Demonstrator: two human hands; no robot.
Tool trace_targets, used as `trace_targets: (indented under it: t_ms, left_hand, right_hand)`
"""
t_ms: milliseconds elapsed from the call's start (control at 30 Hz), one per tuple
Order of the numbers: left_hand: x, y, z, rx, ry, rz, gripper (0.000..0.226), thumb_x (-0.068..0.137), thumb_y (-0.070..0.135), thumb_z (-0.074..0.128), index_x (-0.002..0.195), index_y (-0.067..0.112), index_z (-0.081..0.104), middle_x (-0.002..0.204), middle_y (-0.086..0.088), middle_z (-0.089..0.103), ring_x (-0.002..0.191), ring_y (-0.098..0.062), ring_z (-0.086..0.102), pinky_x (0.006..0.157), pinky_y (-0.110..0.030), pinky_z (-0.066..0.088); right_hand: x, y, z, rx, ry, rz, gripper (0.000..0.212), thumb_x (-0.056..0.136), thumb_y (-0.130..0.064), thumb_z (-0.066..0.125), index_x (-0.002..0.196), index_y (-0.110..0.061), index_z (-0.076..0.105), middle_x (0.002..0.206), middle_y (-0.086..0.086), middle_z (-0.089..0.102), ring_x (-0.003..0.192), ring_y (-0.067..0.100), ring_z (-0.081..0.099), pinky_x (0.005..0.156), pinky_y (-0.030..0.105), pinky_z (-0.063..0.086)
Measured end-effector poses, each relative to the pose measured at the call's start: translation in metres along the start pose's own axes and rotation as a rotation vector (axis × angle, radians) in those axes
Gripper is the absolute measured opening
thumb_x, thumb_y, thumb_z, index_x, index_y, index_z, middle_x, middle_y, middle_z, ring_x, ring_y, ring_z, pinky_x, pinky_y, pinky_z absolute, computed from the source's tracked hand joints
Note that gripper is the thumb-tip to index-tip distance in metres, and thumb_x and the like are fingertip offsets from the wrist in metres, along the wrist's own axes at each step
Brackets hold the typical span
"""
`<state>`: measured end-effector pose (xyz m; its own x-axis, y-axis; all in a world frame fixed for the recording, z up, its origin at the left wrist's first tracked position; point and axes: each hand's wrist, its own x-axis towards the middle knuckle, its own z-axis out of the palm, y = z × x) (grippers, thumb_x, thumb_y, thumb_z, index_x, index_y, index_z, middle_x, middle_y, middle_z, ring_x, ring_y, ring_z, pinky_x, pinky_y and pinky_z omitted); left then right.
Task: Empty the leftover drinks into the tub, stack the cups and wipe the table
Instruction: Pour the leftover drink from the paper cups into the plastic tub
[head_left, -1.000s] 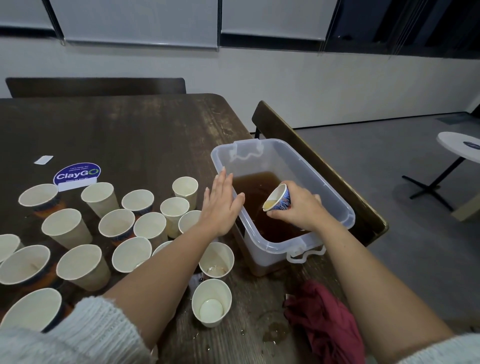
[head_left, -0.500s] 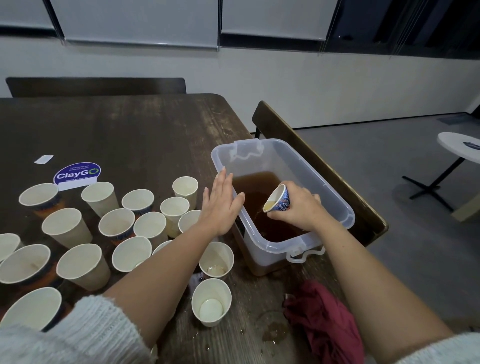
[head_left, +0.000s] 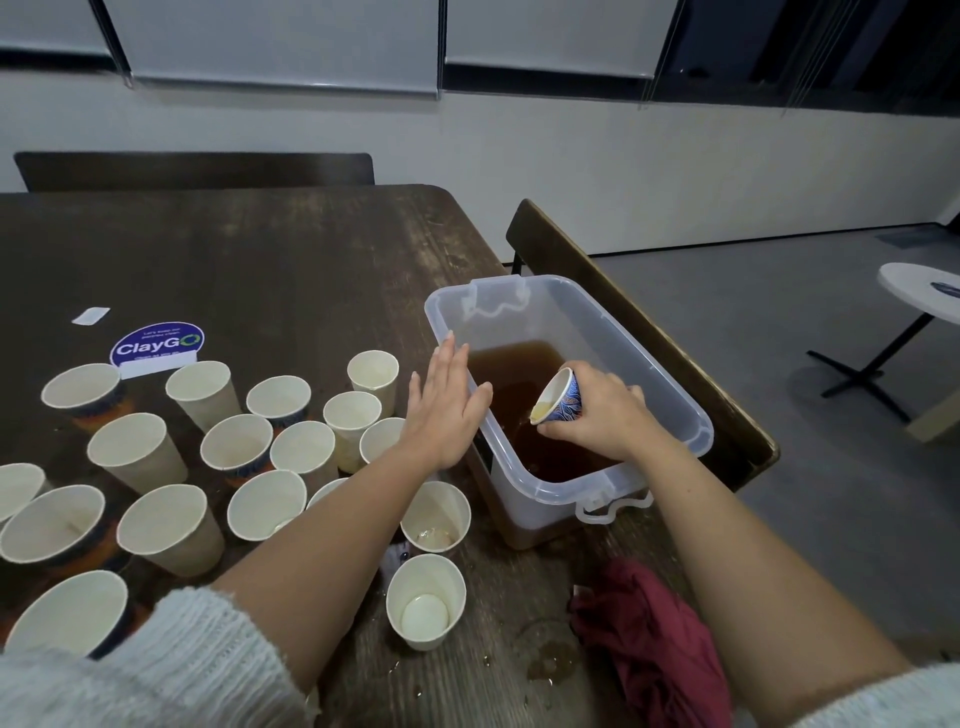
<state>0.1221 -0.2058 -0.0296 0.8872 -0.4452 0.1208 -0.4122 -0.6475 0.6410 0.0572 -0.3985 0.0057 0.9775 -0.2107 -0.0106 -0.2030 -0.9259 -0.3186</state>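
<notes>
The blue patterned cup (head_left: 558, 402) is tipped on its side over the tub (head_left: 670, 410), mouth pointing left and down, a little yellowish drink sitting at its lower lip. The right hand (head_left: 597, 415) grips it from behind, fingers curled round the body, right above the brown liquid (head_left: 519, 374) pooled in the clear plastic tub. The left hand (head_left: 441, 410) is flat, fingers straight and together, holding nothing, its thumb side against the tub's near left rim.

The tub sits at the right edge of the dark wooden worktop (head_left: 270, 270). Just left of it stands a crowd of white paper cups (head_left: 306, 449), all upright and mouths open. Two more stand closer in: one with dregs (head_left: 435, 517) just beside the tub's near corner, and one nearest the person (head_left: 426, 600) with a pale disc at its bottom. A crumpled red cloth (head_left: 654, 639) lies on the worktop near the tub's front end, with a wet spill (head_left: 545, 657) just left of it. Further back there's a round blue sticker (head_left: 156, 344) reading ClayGO.
</notes>
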Motion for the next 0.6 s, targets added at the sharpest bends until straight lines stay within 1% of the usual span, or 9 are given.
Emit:
trace_targets:
  t_ms: [200, 600]
  left_hand:
    - [0.0012, -0.0016, 0.0008, -0.004, -0.005, 0.0, 0.058, 0.103, 0.035, 0.028, 0.154, 0.02, 0.006, 0.162, 0.005, -0.01, 0.148, -0.011, -0.007, 0.118, -0.044, -0.007]
    - [0.001, -0.0014, 0.0006, 0.017, -0.006, -0.006, 0.058, 0.103, 0.037, 0.027, 0.154, 0.021, 0.005, 0.162, 0.004, -0.01, 0.148, -0.013, -0.007, 0.117, -0.043, -0.008]
  right_hand:
    - [-0.002, -0.0029, -0.0019, -0.019, 0.008, -0.008, 0.072, 0.078, -0.054, 0.073, 0.135, -0.024, 0.039, 0.131, -0.001, 0.052, 0.122, 0.022, 0.047, 0.107, 0.049, 0.03]
    - [-0.0015, -0.0045, -0.0006, -0.095, -0.012, -0.02, 0.079, 0.078, -0.053, 0.073, 0.14, -0.025, 0.034, 0.139, 0.0, 0.048, 0.128, 0.024, 0.043, 0.111, 0.052, 0.026]
